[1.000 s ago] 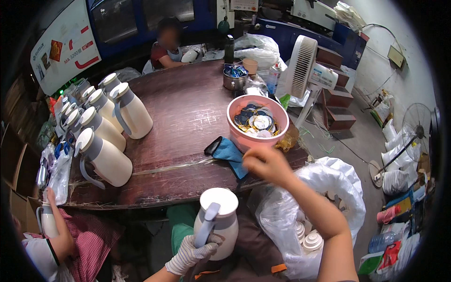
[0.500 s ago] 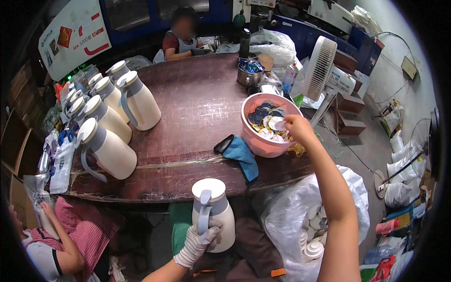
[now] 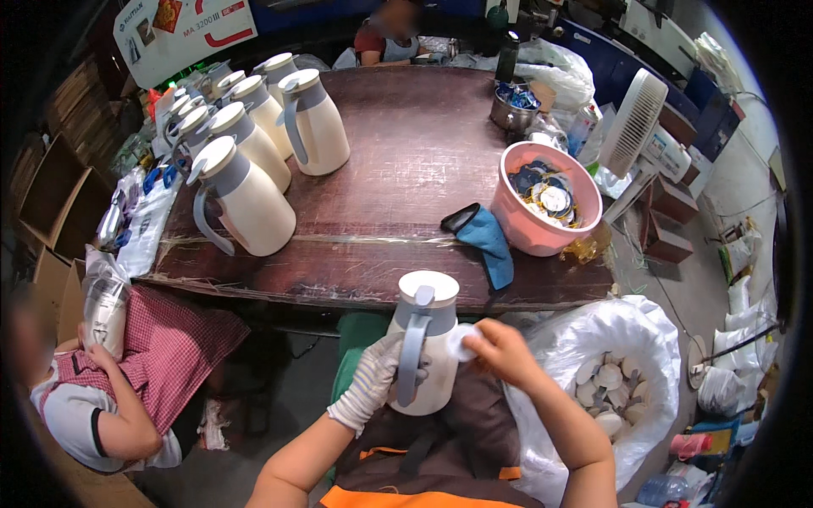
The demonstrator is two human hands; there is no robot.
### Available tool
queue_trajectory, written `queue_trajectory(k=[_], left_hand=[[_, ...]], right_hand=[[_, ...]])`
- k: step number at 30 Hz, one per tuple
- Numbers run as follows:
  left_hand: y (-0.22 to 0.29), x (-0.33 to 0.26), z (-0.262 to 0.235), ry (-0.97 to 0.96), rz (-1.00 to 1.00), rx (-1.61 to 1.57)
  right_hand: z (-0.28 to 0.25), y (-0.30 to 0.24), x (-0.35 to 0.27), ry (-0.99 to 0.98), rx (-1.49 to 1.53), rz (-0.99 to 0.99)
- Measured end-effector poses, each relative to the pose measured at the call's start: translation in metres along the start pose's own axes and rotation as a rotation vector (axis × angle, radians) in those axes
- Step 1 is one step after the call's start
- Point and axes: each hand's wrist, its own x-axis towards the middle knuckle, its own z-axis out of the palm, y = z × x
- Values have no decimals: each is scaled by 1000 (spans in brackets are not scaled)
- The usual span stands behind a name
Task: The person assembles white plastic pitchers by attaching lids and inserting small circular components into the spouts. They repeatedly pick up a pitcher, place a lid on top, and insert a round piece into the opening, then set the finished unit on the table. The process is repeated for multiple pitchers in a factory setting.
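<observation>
A cream thermal jug [image 3: 440, 377] with a grey neck, grey handle and white lid stands upright at my lap, below the table's front edge. My left hand [image 3: 373, 381], in a striped work glove, is closed round its handle side. My bare right hand [image 3: 504, 351] pinches a round whitish tag [image 3: 462, 342] against or just beside the jug's right side; whether it touches cannot be told. Beyond, on the table, stands a pink basin [image 3: 529, 224] holding dark and white round tags [image 3: 552, 200] with yellow strings. A blue cloth [image 3: 489, 241] lies left of the basin.
Several matching jugs [image 3: 262, 212] stand on the table's left. An open plastic bag [image 3: 656, 364] of white lids [image 3: 605, 381] sits at my right. A white fan [image 3: 635, 118] stands beyond the basin. One person [image 3: 110, 381] sits at left, another [image 3: 385, 38] across the table.
My right hand has come from the basin to the jug with the round tag. The jug in my left hand stays at my lap. The head view has shifted, moving the scene rightward.
</observation>
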Motion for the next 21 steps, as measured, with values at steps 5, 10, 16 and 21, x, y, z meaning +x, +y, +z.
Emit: queue_trajectory(k=[5, 10, 16, 21], left_hand=[[10, 2, -8, -33, 74, 359], [13, 4, -17, 187, 317, 280], [22, -9, 4, 195, 358, 187], [23, -6, 9, 209, 542, 169]], right_hand=[[45, -21, -6, -139, -106, -54], [20, -29, -16, -120, -441, -115], [6, -25, -24, -354, 107, 41], [14, -30, -20, -378, 512, -226]])
